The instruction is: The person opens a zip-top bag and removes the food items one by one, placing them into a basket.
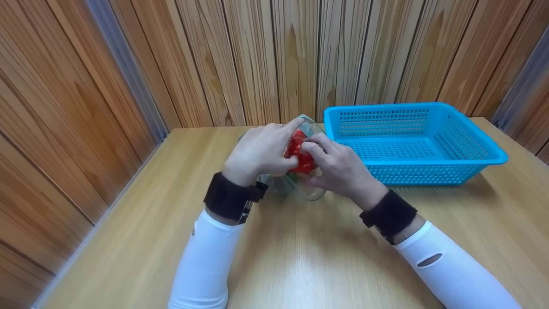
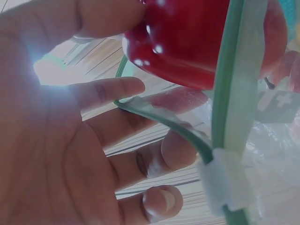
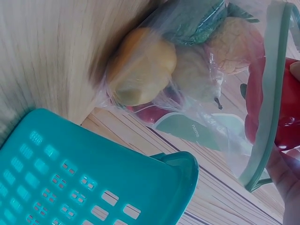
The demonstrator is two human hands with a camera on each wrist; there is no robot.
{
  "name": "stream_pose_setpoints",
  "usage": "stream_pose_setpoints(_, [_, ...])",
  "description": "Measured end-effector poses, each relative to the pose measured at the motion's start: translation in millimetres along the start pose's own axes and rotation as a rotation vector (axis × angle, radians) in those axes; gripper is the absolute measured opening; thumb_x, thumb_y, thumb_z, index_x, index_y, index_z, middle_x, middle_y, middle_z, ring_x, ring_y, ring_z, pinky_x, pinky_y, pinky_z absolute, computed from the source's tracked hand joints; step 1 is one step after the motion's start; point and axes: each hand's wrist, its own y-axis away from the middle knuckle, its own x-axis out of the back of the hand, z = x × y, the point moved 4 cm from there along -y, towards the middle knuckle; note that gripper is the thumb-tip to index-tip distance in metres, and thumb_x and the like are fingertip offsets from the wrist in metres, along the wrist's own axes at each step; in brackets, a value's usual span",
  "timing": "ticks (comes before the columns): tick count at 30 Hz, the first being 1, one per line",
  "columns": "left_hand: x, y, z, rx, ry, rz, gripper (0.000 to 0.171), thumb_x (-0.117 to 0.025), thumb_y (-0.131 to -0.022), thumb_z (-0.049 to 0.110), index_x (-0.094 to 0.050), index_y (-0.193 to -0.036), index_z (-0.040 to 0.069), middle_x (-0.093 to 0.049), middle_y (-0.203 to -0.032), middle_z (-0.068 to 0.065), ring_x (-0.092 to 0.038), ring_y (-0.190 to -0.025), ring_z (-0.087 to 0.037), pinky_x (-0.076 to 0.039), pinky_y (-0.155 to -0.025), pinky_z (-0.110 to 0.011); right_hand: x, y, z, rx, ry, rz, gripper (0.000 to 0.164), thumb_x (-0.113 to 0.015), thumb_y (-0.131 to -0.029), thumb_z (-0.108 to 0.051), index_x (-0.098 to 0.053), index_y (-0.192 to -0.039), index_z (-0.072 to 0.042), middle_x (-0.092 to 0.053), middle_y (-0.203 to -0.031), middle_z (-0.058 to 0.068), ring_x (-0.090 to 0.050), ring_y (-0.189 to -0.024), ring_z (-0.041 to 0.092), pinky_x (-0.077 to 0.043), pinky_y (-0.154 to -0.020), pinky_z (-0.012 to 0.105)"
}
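Note:
A shiny red bell pepper [image 1: 301,151] sits at the mouth of a clear zip bag [image 3: 276,93] with a green edge. My right hand [image 1: 341,169] grips the pepper with fingers and thumb; in the right wrist view only fingertips show. My left hand [image 1: 266,148] is at the bag's other side, its thumb touching the pepper and its index finger stretched along the rim. In the left wrist view, fingers [image 2: 133,166] lie spread against the bag's edge. Inside the bag are an orange round fruit [image 3: 140,68], a pear-like piece [image 3: 194,75] and something dark green [image 3: 197,21].
A blue perforated basket [image 1: 411,163] stands on the wooden table [image 1: 171,214] to the right of the hands. Wood-panelled walls [image 1: 296,56] rise behind and at the left. A white slider [image 2: 225,180] sits on the bag's green zip.

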Motion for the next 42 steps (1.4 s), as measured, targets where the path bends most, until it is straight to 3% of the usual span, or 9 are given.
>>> stream_pose_setpoints(7, [1.0, 0.1, -0.1, 0.010, 0.018, -0.008, 0.082, -0.070, -0.088, 0.033, -0.030, -0.158, 0.022, -0.061, -0.101, -0.004, -0.057, -0.079, -0.019, -0.053, -0.068, -0.029, 0, 0, 2, -0.008, 0.000, -0.024, 0.068, -0.092, -0.069, -0.031, -0.054, -0.119, -0.008, -0.059, -0.111, 0.012, -0.066, -0.083, 0.022, -0.060, -0.075, 0.031])
stream_pose_setpoints(10, [1.2, -0.2, -1.1, 0.018, 0.036, -0.010, 0.081, -0.070, -0.087, 0.026, -0.030, -0.157, 0.023, -0.061, -0.098, -0.003, -0.057, -0.076, -0.019, -0.053, -0.066, -0.028, 1, -1, 2, -0.014, -0.008, -0.026, 0.067, -0.092, -0.069, -0.031, -0.054, -0.120, -0.007, -0.059, -0.111, 0.012, -0.066, -0.083, 0.022, -0.060, -0.075, 0.031])
stream_pose_setpoints(16, [1.7, -0.6, -5.4, 0.038, 0.057, -0.005, 0.084, -0.075, -0.084, 0.014, -0.033, -0.156, 0.023, -0.064, -0.105, -0.003, -0.059, -0.084, -0.018, -0.056, -0.075, -0.029, 7, -5, -1, 0.008, -0.039, 0.007, 0.066, -0.091, -0.070, -0.030, -0.054, -0.120, -0.007, -0.059, -0.113, 0.013, -0.067, -0.087, 0.023, -0.060, -0.075, 0.033])
stream_pose_setpoints(22, [2.2, 0.2, -8.2, 0.059, 0.069, -0.010, 0.089, -0.081, -0.081, 0.015, -0.033, -0.156, 0.024, -0.065, -0.114, -0.004, -0.060, -0.091, -0.019, -0.056, -0.081, -0.031, 11, -6, 0, 0.058, -0.070, 0.092, 0.069, -0.095, -0.064, -0.023, -0.052, -0.116, -0.006, -0.059, -0.117, 0.016, -0.068, -0.091, 0.026, -0.060, -0.075, 0.037])
stream_pose_setpoints(25, [2.0, 0.1, -8.7, 0.061, 0.080, -0.015, 0.092, -0.083, -0.078, 0.014, -0.033, -0.155, 0.024, -0.065, -0.117, -0.003, -0.060, -0.092, -0.019, -0.057, -0.081, -0.031, 15, -4, 0, 0.089, -0.090, 0.136, 0.068, -0.093, -0.067, -0.022, -0.049, -0.117, -0.007, -0.059, -0.121, 0.016, -0.067, -0.100, 0.028, -0.060, -0.080, 0.039])
stream_pose_setpoints(29, [1.6, -0.3, -8.8, 0.055, 0.109, -0.005, 0.083, -0.084, -0.077, 0.013, -0.042, -0.147, 0.024, -0.064, -0.117, -0.002, -0.058, -0.092, -0.018, -0.056, -0.083, -0.032, 22, -3, 1, 0.111, -0.121, 0.196, 0.060, -0.087, -0.076, -0.022, -0.046, -0.118, -0.008, -0.057, -0.127, 0.016, -0.063, -0.114, 0.030, -0.058, -0.087, 0.041])
stream_pose_setpoints(36, [1.3, -1.6, -8.6, 0.041, 0.130, 0.021, 0.069, -0.077, -0.083, 0.009, -0.045, -0.142, 0.024, -0.065, -0.113, -0.001, -0.058, -0.091, -0.018, -0.055, -0.085, -0.034, 32, -4, 1, 0.106, -0.147, 0.302, 0.065, -0.088, -0.069, -0.009, -0.044, -0.117, -0.007, -0.056, -0.128, 0.019, -0.062, -0.113, 0.033, -0.059, -0.086, 0.044])
stream_pose_setpoints(42, [2.2, -2.0, -8.5, 0.034, 0.100, 0.040, 0.060, -0.075, -0.088, 0.019, -0.047, -0.141, 0.023, -0.068, -0.108, -0.001, -0.061, -0.087, -0.017, -0.055, -0.086, -0.033, 36, -7, 2, 0.109, -0.147, 0.379, 0.064, -0.087, -0.069, -0.010, -0.044, -0.117, -0.008, -0.058, -0.127, 0.020, -0.064, -0.110, 0.034, -0.058, -0.088, 0.042])
